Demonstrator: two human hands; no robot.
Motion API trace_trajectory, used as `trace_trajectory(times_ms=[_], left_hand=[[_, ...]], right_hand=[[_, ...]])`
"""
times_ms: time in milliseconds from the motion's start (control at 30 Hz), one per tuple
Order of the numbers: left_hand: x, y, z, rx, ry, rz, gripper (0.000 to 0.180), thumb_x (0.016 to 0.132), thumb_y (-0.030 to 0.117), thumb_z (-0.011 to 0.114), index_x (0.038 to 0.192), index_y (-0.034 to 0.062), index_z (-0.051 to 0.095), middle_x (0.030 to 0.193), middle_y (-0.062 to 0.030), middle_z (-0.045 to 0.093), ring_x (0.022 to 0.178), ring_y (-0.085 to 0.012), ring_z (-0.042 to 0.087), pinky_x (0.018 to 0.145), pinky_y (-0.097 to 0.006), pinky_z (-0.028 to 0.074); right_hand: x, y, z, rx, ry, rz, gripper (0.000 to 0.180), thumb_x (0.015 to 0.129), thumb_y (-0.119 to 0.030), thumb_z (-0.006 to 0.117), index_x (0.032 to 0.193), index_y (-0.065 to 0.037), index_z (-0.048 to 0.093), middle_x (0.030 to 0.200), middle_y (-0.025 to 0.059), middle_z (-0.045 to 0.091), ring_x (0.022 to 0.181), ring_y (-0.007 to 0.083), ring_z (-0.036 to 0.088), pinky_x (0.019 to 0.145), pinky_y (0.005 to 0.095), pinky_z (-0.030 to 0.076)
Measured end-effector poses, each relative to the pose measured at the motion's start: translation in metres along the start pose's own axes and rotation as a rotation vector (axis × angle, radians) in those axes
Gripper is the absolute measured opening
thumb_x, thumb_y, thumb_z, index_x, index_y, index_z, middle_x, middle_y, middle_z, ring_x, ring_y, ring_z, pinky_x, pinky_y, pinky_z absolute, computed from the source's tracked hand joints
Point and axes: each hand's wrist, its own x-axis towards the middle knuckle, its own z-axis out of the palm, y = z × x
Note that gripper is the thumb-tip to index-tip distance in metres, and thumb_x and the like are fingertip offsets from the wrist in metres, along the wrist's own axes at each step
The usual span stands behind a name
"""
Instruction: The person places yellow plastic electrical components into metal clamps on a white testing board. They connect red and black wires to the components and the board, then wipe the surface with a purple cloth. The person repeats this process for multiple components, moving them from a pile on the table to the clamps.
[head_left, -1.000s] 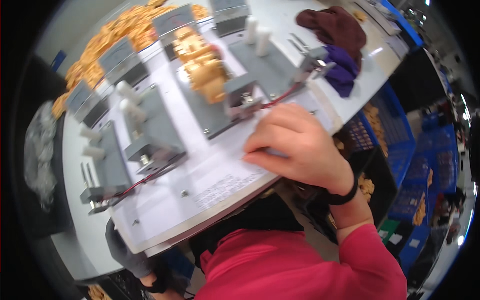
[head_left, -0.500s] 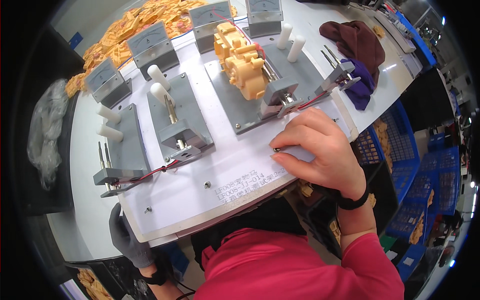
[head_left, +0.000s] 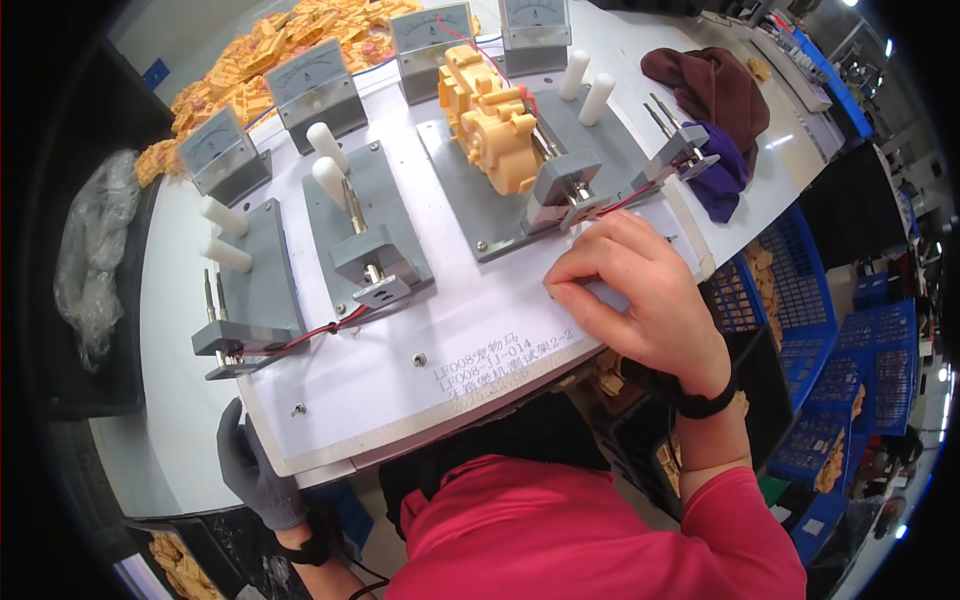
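My right hand (head_left: pixel 640 295) is bare and pinches at a small metal toggle switch on the white board (head_left: pixel 370 420); the fingertips now cover the switch. Just beyond it, a yellow plastic gearbox (head_left: pixel 500 135) sits on a grey test fixture (head_left: pixel 470 215), against a grey block with metal shafts. A red wire runs to the gearbox. My left hand (head_left: pixel 258 475), in a dark grey glove, lies at the board's near left corner with its fingers stretched forward and partly hidden. It appears to hold nothing. Two more toggle switches (head_left: pixel 419 360) stand along the board's front.
Grey fixtures with white pegs (head_left: pixel 327 180) fill the board, backed by several analog meters (head_left: pixel 310 85). Yellow gearboxes (head_left: pixel 270 60) are heaped behind. A brown cloth (head_left: pixel 710 90) and purple cloth (head_left: pixel 722 165) lie right. Blue crates (head_left: pixel 800 280) stand lower right.
My right thumb and forefinger have closed together over the toggle switch, which showed between them before. My left hand stays by the corner. The view has shifted slightly.
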Motion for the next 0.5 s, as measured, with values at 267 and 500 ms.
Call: trace_trajectory(times_ms=[267, 500], left_hand=[[-0.0011, 0.0008, 0.0019, -0.031, 0.026, 0.001, 0.027, 0.097, 0.003, 0.057, 0.122, -0.0061, 0.061, 0.08, -0.002, 0.057, 0.068, -0.0079, 0.046, 0.064, -0.024, 0.042], [0.0036, -0.0009, -0.0007, -0.072, -0.049, -0.021, 0.027, 0.097, 0.004, 0.059, 0.123, -0.003, 0.062, 0.085, 0.0003, 0.059, 0.072, -0.0067, 0.049, 0.066, -0.023, 0.043]], right_hand=[[-0.0001, 0.0023, -0.0014, 0.022, -0.014, -0.025, 0.009, 0.083, -0.008, 0.072, 0.089, -0.006, 0.066, 0.085, 0.0078, 0.062, 0.084, 0.0282, 0.061, 0.08, 0.0385, 0.048], [-0.0068, -0.0036, -0.0019, 0.185, 0.091, 0.145, 0.022, 0.084, -0.012, 0.076, 0.102, -0.006, 0.065, 0.088, 0.0074, 0.063, 0.084, 0.0214, 0.062, 0.077, 0.0346, 0.05]])
